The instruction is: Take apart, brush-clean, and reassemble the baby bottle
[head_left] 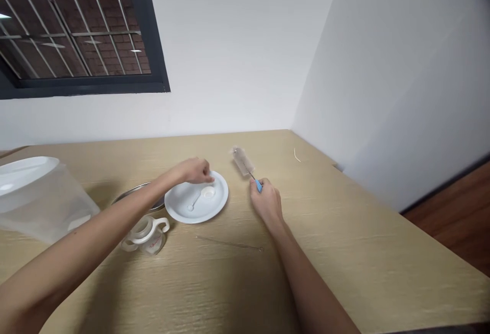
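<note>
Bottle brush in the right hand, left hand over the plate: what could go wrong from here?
The left forearm appears close to the open two-handled bottle and might knock it over.
The left hand is at the plate's far side; pressing the rim could tip it and shift the small white part.
The right hand grips the bottle brush; drawing it back might sweep the thin wire tool aside.

We can read no text for certain. The one mark like lettering that we find is a pinkish-red print (155, 243) on the side of the small clear bottle (148, 249) with white handles (165, 223), standing on the desk (337, 252). It is too small and blurred for us to make out letters, numbers or a brand.
</note>
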`<state>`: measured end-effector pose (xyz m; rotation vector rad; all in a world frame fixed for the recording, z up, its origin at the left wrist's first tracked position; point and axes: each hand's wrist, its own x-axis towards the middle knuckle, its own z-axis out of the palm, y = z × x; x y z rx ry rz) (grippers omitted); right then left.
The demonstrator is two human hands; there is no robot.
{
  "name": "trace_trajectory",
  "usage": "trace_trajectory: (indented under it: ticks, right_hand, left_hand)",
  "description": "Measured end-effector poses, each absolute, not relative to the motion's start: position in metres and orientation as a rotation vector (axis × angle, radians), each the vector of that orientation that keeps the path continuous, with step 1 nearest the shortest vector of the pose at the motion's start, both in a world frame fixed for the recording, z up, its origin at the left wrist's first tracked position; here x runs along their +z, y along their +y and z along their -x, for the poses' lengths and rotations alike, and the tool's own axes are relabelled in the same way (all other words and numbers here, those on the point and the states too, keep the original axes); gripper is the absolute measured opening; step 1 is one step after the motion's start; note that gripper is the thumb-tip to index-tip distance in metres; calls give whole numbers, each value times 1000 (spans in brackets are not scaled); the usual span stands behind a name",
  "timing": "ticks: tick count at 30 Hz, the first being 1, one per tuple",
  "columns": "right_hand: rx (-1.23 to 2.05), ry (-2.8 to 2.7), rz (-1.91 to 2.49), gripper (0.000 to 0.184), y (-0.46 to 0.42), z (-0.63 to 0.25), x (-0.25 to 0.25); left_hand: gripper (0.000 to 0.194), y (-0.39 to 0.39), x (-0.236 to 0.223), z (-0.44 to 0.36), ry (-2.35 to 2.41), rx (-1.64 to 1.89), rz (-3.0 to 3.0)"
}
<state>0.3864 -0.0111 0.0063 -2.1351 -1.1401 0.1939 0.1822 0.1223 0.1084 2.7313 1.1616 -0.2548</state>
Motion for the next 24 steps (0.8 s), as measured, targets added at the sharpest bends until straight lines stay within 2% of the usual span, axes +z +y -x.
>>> trace_trajectory:
  ticks: [2, 6, 14, 19, 24]
  right_hand:
    - [187, -1115, 2128, 38, -11, -389, 8]
    - [181, -1089, 2105, 37, -12, -390, 8]
    - [181, -1088, 2016, 36, -14, -389, 10]
    - [171, -1061, 1952, 35, -16, -389, 12]
    - [184, -1113, 1804, 39, -22, -381, 23]
  left_hand:
    - [39, 112, 112, -182, 964, -283, -2801]
    - [57, 100, 106, -185, 759, -379, -2886]
    - [52, 107, 93, -195, 742, -397, -2855]
    - [48, 107, 103, -187, 780, -176, -2716]
    - [61, 102, 117, -137, 792, 210, -2443]
